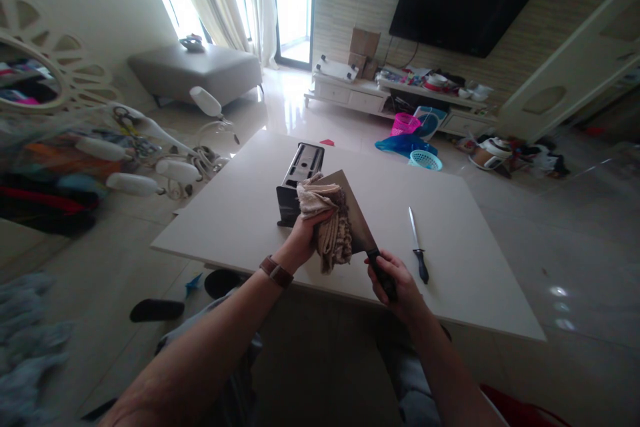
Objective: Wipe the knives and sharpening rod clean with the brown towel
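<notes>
My right hand [397, 283] is wrapped round the black handle of a cleaver [356, 213], whose broad blade points up and to the left above the table. Bunched in my left hand [306, 237] is a beige and brown cloth [333, 223], pressed against the blade and covering part of it. Just behind the cloth stands a black and silver knife block [303, 170] with slots in its top. A honing steel [418, 247] with a black handle lies on the table to the right of my right hand.
The white table [450, 213] has its near edge under my forearms. Beyond it on the floor are a turquoise basket [425, 160], a blue plastic bag [407, 145] and a pink basket [405, 124]. A white lamp [145, 123] with several arms stands at the left.
</notes>
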A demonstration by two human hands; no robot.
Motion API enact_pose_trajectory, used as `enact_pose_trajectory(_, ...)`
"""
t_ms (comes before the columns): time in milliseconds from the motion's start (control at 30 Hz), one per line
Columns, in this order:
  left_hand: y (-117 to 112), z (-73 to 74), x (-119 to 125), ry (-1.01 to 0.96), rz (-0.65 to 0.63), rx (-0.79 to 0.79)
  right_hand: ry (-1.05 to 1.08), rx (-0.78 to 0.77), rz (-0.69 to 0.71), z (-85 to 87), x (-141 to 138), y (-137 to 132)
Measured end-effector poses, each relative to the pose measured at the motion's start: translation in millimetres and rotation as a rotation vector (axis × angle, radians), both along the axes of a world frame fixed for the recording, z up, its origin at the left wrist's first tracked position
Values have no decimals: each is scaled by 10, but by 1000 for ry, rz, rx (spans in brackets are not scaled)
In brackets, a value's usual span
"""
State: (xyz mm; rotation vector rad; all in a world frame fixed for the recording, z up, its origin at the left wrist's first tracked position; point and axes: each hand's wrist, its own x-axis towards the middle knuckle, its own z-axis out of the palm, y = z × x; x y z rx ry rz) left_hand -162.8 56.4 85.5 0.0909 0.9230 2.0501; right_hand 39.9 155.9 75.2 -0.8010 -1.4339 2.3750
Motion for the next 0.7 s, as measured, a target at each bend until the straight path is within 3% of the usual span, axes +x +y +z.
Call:
enact_pose_trajectory(400,96,-162,227,65,-98,-9,32,-50,-117,-11,-50,-2)
enact_pose_trajectory(700,112,-142,351,100,-167,-44,32,-33,-153,13,-67,11)
